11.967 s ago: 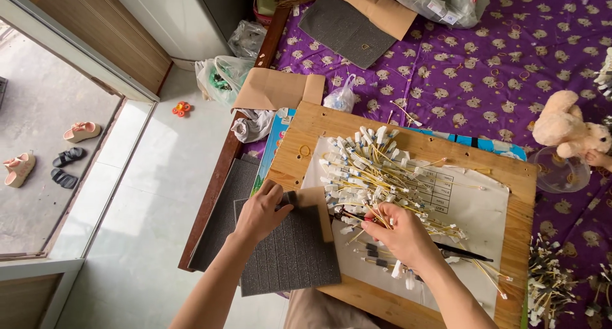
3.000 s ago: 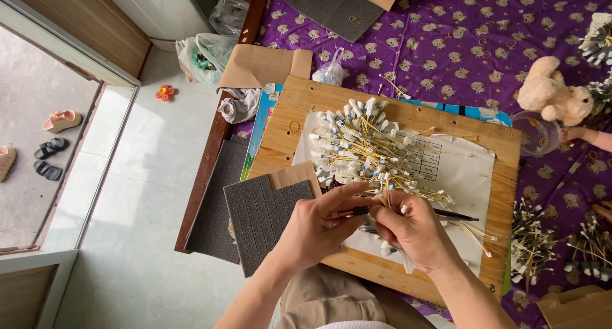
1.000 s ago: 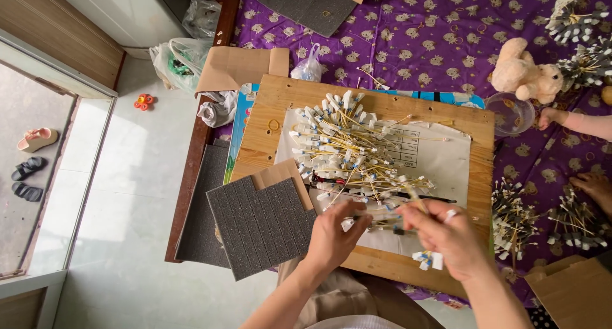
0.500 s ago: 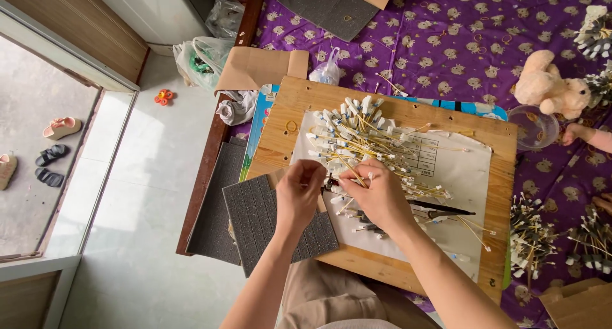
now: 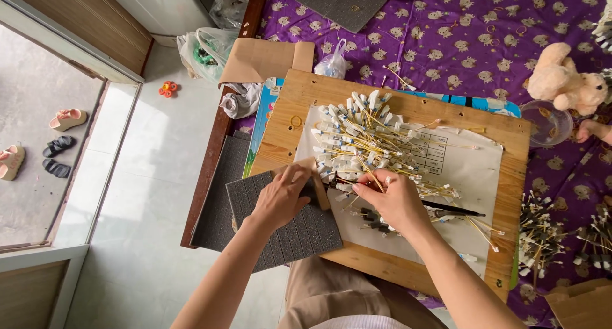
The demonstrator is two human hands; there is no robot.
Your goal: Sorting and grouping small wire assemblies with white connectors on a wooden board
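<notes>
A loose pile of yellow wires with white connectors (image 5: pixel 366 135) lies on a white paper sheet (image 5: pixel 475 176) on a wooden board (image 5: pixel 306 93). My right hand (image 5: pixel 396 205) is at the pile's near edge, its thumb and forefinger pinching a yellow wire. My left hand (image 5: pixel 284 195) rests on a grey ribbed foam pad (image 5: pixel 299 236) at the board's near left corner, fingers curled over its top edge by a brown cardboard strip (image 5: pixel 319 189). A black pen (image 5: pixel 460 210) lies just right of my right hand.
Bundled wires (image 5: pixel 542 233) lie right of the board on a purple cloth (image 5: pixel 459 29), near a plush toy (image 5: pixel 564 80) and a clear bowl (image 5: pixel 551 125). Another person's hand (image 5: pixel 593 130) shows at the right edge. Cardboard box (image 5: pixel 261 58), bags (image 5: pixel 204 49) and dark mats (image 5: pixel 220 195) are left.
A second ago my right hand was out to the lower right; both hands have come back to the pile's near edge. My left hand settled onto the grey pad.
</notes>
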